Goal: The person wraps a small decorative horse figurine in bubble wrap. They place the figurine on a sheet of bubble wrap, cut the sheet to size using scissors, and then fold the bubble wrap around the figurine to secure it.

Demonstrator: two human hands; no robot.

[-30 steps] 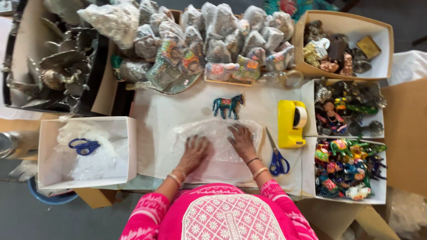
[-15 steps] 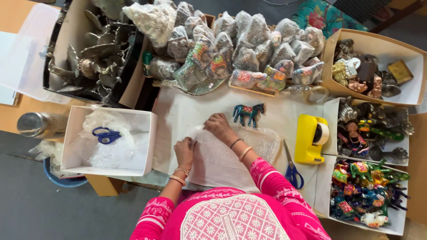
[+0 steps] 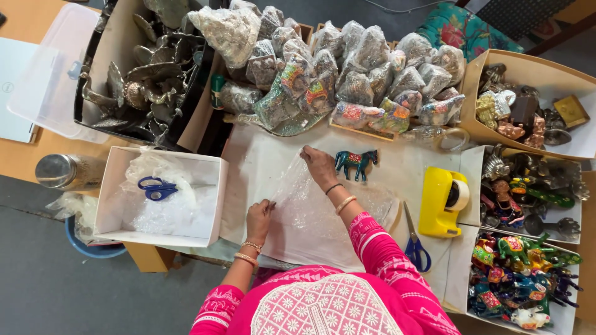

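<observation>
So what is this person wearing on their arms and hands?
Both arms are in bright pink sleeves with fine white patterning that end above the wrist. The left hand is bare, with two gold-coloured bangles on its wrist. The right hand is bare too, with a thin dark band and a gold-coloured bangle on the wrist. No gloves or rings can be made out.

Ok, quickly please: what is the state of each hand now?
Left hand: fingers pinch the near left edge of the bubble wrap.
Right hand: fingers pinch the wrap's far corner, beside the toy horse.
</observation>
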